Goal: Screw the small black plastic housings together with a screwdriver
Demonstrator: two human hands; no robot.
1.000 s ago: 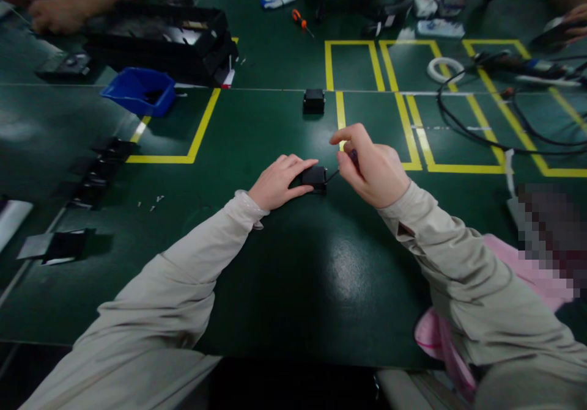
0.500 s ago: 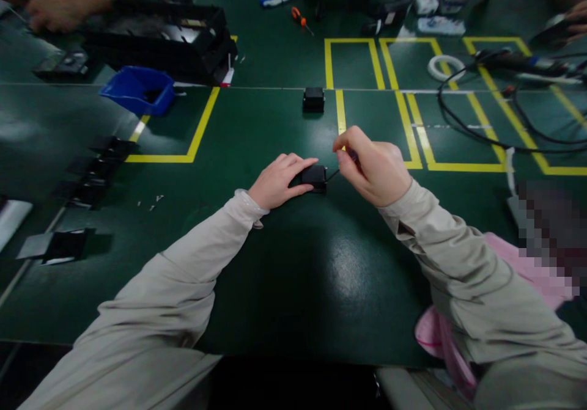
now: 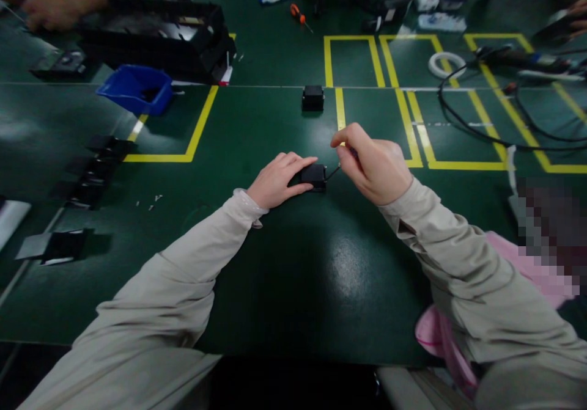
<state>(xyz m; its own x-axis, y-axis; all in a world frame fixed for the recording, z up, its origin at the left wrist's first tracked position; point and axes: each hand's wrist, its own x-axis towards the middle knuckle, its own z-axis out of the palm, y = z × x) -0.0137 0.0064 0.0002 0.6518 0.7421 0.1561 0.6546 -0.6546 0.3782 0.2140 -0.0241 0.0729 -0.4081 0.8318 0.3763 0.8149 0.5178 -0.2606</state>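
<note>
Between thumb and fingers, my left hand (image 3: 280,181) grips a small black box-shaped part (image 3: 314,176) against the green table. My right hand (image 3: 373,162) is closed around a screwdriver (image 3: 333,172). Its thin dark shaft slants down to the right side of the part, where small metal bits show; its handle is mostly hidden in my fingers. A similar black block (image 3: 313,98) stands farther back, apart from both hands. Several tiny screws (image 3: 155,202) lie on the table to the left of my left hand.
A blue bin (image 3: 137,89) and black housings (image 3: 183,46) stand at the back left; dark parts (image 3: 89,178) line the left side. An orange screwdriver (image 3: 298,14), a white tape ring (image 3: 447,65) and black cables (image 3: 477,130) lie farther back. Co-workers' hands (image 3: 52,11) are across the table.
Both hands stay almost in place, the left still on the black part. My right hand has shifted very slightly, with the screwdriver tip still at the part's right side.
</note>
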